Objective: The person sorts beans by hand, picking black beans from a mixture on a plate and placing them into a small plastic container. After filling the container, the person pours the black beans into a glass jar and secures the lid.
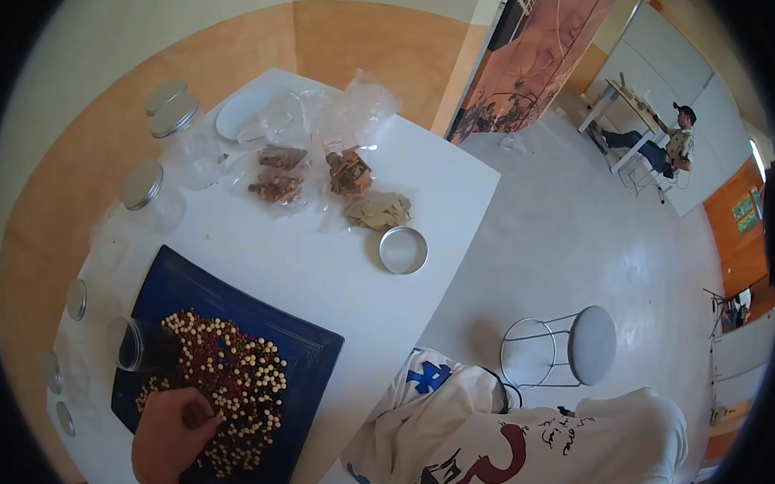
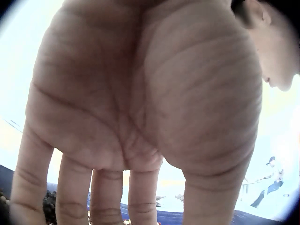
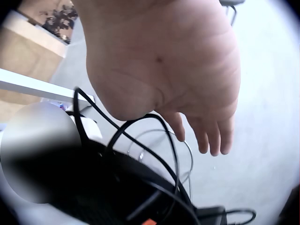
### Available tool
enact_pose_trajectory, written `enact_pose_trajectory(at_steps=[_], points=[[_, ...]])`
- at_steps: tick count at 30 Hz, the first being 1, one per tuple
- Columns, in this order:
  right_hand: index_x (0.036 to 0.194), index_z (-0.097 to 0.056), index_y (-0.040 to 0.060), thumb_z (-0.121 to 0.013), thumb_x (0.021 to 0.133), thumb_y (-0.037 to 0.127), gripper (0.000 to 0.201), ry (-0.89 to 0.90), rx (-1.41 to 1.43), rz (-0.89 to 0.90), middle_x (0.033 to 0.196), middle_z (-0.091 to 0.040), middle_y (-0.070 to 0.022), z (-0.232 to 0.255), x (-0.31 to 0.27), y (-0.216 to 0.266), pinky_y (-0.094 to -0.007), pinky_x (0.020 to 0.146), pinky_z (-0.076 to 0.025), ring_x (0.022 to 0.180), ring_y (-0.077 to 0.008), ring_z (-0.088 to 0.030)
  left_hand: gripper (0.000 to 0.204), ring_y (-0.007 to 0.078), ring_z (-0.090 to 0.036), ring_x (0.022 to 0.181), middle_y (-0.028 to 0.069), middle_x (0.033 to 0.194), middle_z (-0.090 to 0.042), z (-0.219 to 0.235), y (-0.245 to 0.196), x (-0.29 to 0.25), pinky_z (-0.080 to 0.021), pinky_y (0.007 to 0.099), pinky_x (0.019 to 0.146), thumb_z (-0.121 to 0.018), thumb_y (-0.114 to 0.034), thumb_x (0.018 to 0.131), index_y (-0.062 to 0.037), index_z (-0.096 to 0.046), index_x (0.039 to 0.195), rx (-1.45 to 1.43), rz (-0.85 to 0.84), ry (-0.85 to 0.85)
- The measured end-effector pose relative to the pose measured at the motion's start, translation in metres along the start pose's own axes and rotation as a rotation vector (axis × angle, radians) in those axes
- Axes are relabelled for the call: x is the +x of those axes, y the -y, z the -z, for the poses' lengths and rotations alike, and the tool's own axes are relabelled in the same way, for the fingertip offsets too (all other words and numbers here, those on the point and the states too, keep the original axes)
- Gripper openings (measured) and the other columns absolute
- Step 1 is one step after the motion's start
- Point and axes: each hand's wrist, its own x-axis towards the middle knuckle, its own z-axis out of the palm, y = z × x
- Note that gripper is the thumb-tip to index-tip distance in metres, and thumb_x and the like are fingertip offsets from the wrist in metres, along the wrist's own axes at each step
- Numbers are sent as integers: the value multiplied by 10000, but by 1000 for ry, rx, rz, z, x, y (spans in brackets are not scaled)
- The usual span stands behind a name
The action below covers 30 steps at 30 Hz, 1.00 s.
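A mix of small round beans or grains (image 1: 248,358), cream, dark red and dark, lies spread over a dark blue square tray (image 1: 184,275) on a white table. My left hand (image 1: 168,433) reaches over their near edge, thumb and forefinger bent toward each other. Its fingertips fall outside the left wrist view, so I cannot tell whether they pinch a bean. A clear jar with a metal end (image 1: 131,343) lies on the tray beyond this hand. My right hand (image 3: 173,70) hangs off the table, fingers loose and holding nothing, near black cables (image 3: 140,140).
Lidded clear jars (image 1: 160,199) line the table's far left side. Plastic bags of brown dried pieces (image 1: 279,186) and pale dried leaves (image 1: 378,210) lie beyond the tray, beside a round metal lid (image 1: 403,250). On the floor stands a grey stool (image 1: 593,346). A person (image 1: 678,142) sits far off.
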Motion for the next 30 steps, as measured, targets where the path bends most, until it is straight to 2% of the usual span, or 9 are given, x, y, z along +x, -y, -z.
enact_pose_trajectory(at_steps=[2,11,15,17,24,30], points=[[1478,-546,52,-491,1146,486,549,-2,-3,35,1246,-703,-76,-4,5,1,-331,958,-595,1072,-182,-713,177,189,-696,651,86,694,-709,-1,4,1,-541,321,651,-888,-78,767,-12,-736,827,-46,72,8],[1476,-547,50,-494,1146,476,542,-3,-49,84,1244,-704,-75,-19,9,32,-329,958,-594,1073,-183,-713,174,189,-670,671,67,721,-695,1,2,-4,-531,333,707,-883,-75,763,-47,-730,841,44,47,-53],[1475,-548,49,-495,1146,471,538,-2,-56,92,1243,-704,-75,-20,10,38,-329,958,-594,1073,-183,-713,171,189,-674,673,66,715,-694,6,1,-7,-533,333,708,-881,-66,763,-45,-729,839,-17,66,-51],[1475,-548,48,-496,1146,469,536,5,-53,93,1242,-704,-75,-20,11,37,-328,957,-594,1073,-183,-713,173,185,-681,672,67,713,-698,8,0,-9,-534,323,687,-881,-63,765,-38,-726,839,59,-27,-79],[1473,-549,47,-498,1146,461,531,16,-53,106,1240,-705,-75,-24,17,37,-327,957,-594,1073,-183,-713,180,181,-684,663,67,714,-705,9,-1,-6,-535,318,693,-884,-65,761,-34,-726,840,-2,30,-51],[1472,-550,45,-500,1145,454,525,17,-57,113,1239,-706,-75,-26,18,34,-326,957,-594,1073,-183,-713,188,175,-679,661,63,712,-703,2,10,-3,-531,314,690,-891,-70,757,-37,-729,847,29,10,-73]])
